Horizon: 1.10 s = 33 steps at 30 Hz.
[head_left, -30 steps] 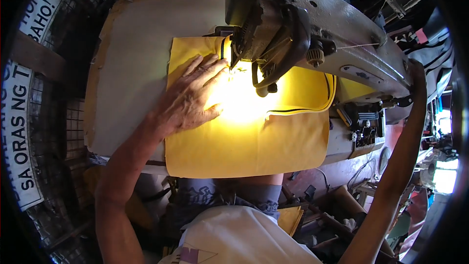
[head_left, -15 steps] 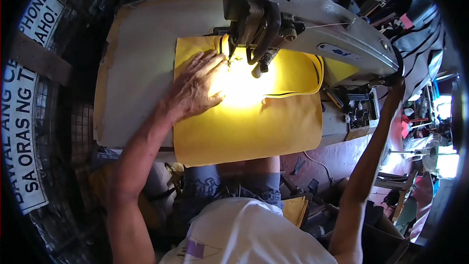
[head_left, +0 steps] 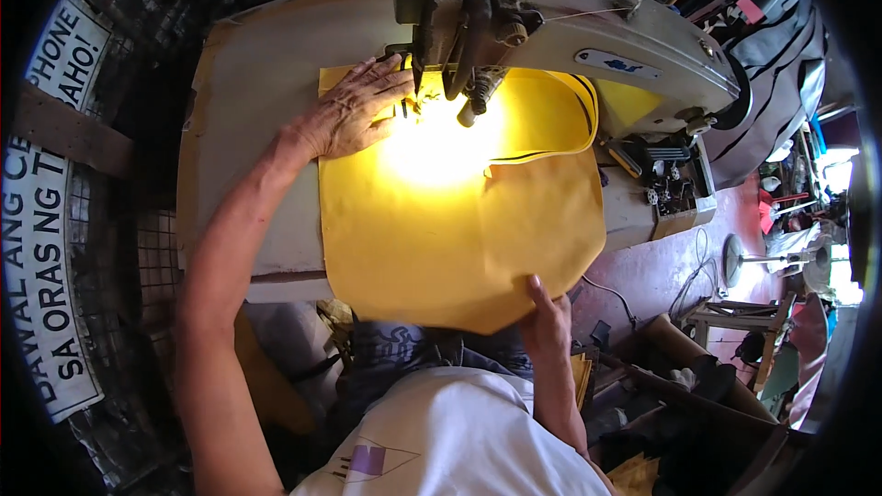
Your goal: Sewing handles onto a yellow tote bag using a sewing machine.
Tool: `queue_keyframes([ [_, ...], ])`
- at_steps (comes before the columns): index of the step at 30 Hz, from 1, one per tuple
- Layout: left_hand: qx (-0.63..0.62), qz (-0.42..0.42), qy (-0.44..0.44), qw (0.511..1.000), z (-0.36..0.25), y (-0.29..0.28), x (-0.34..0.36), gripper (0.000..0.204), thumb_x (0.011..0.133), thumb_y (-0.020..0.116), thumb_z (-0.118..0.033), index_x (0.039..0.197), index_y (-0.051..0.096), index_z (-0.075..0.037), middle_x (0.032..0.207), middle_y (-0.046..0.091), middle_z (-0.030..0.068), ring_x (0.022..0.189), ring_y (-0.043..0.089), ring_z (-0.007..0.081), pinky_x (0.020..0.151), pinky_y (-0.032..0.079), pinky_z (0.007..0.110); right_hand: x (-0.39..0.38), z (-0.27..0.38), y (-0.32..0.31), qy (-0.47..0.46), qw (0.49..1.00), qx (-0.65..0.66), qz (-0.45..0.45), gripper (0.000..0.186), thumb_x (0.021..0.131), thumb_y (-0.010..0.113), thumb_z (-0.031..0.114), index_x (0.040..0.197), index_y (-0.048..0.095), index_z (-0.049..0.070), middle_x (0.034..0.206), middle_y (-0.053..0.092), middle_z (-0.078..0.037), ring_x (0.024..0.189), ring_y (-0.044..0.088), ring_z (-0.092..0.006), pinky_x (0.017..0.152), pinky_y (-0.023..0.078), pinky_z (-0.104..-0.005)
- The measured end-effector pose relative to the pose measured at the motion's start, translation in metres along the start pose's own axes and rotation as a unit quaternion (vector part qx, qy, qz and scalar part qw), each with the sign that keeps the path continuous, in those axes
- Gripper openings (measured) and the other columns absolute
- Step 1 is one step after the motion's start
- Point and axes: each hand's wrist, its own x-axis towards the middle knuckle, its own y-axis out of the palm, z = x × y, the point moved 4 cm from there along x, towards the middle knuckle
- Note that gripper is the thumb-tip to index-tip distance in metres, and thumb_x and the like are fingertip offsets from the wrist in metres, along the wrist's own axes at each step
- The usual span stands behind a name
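A yellow sheet of material [head_left: 404, 248] lies on the sewing machine's pale table, under the brightly lit needle area. A smaller yellow piece with dark-striped edging [head_left: 537, 124] rests on it at the right. My left hand [head_left: 354, 106] lies spread on the sheet just left of the presser area [head_left: 418, 96], fingers pointing toward the back. My right hand [head_left: 547, 321] grips the sheet's front right edge, thumb on top and fingers hidden underneath; that edge hangs past the table toward my lap. The sewing machine arm [head_left: 634, 46] spans the top right, its handwheel [head_left: 730, 101] at the far end.
A small open box of metal parts [head_left: 675, 211] sits right of the yellow sheet. The pale tabletop [head_left: 239, 110] extends left, beside signs on a wire grille [head_left: 161, 248]. Draped grey material [head_left: 772, 92], a fan [head_left: 735, 262] and scattered clutter are at the right.
My right hand has left the handwheel and now holds the sheet's front right edge, which is bent. My left hand has shifted toward the back, staying spread on the material.
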Motion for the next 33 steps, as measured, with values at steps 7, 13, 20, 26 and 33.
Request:
queue_keyframes([
  [7,-0.009,-0.121,-0.148,0.982,-0.038,0.008,-0.022,0.062,0.091,0.061,-0.028,0.146,0.044,-0.004,0.157,0.035,0.0128,0.149,0.020,0.0399,0.122,0.012,0.056,0.002,0.136,0.061,-0.464,0.632,-0.608,-0.121,0.050,0.091,0.064,0.004,0.139,0.050,0.005,0.110,0.058,-0.018,0.097,0.062,-0.0309,0.084,0.053,-0.0366],
  [13,0.045,-0.149,-0.247,0.956,-0.111,-0.007,-0.035,0.079,0.084,0.070,-0.043,0.141,0.045,0.007,0.146,0.041,0.0276,0.147,0.020,0.0459,0.118,0.010,0.064,0.160,0.190,0.143,-0.551,0.214,-0.805,0.058,0.057,0.086,0.057,0.004,0.142,0.052,0.013,0.128,0.054,-0.019,0.111,0.060,-0.0325,0.089,0.054,-0.0434],
  [20,-0.079,-0.154,-0.113,0.978,-0.091,-0.020,-0.026,0.056,0.084,0.072,-0.030,0.126,0.057,0.003,0.126,0.053,0.0234,0.133,0.042,0.0398,0.117,0.029,0.048,0.200,0.176,0.170,-0.394,0.160,-0.904,0.038,0.051,0.088,0.058,0.011,0.138,0.054,0.011,0.134,0.050,-0.019,0.122,0.053,-0.0339,0.103,0.044,-0.0492],
  [26,-0.117,-0.167,-0.057,0.977,-0.086,-0.016,-0.033,0.056,0.084,0.071,-0.028,0.126,0.055,0.004,0.131,0.051,0.0223,0.131,0.044,0.0390,0.114,0.032,0.048,0.179,0.166,0.155,-0.519,0.277,-0.808,0.044,0.044,0.088,0.058,0.014,0.132,0.058,0.008,0.133,0.050,-0.020,0.124,0.051,-0.0350,0.106,0.040,-0.0522],
  [33,-0.064,-0.169,-0.080,0.980,-0.094,-0.011,-0.031,0.060,0.083,0.072,-0.029,0.126,0.054,0.008,0.131,0.052,0.0232,0.130,0.045,0.0382,0.113,0.033,0.049,0.105,0.103,0.194,-0.521,0.518,-0.603,0.309,0.033,0.088,0.064,0.014,0.120,0.063,0.005,0.102,0.064,-0.017,0.092,0.061,-0.0343,0.085,0.049,-0.0448],
])
